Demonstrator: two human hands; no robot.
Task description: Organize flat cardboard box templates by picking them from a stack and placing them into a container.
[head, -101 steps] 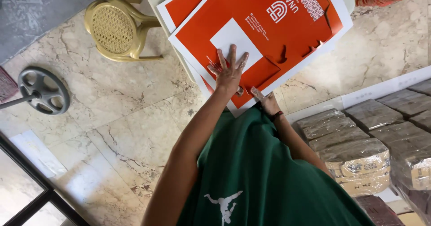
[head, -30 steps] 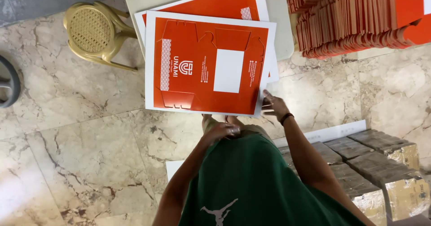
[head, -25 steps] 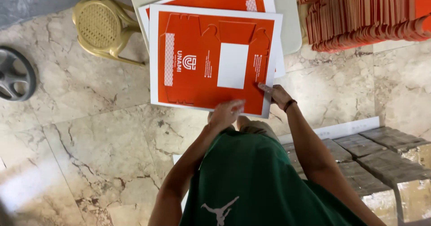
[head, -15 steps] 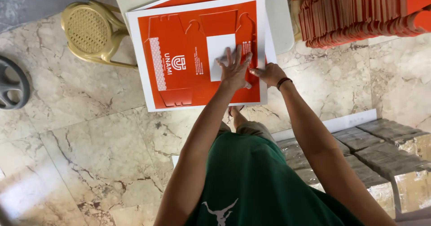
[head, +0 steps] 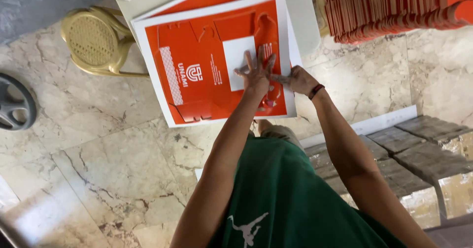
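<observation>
Small packaging or print-finishing workroom. Evidence: large orange die-cut carton sheet (head: 217, 65) with white border lying flat under the left hand (head: 256, 75), a second like sheet beneath it; dense stack of orange folded blanks (head: 389, 9) up and right of the right hand (head: 298, 80); wrapped bundles (head: 423, 154) below-right; marble floor (head: 98, 159); yellow plastic chair (head: 96, 43) far left.

both hands (head: 276, 78) rest on the top sheet (head: 207, 65); chair (head: 96, 43) to its left, card stack (head: 389, 6) right
</observation>
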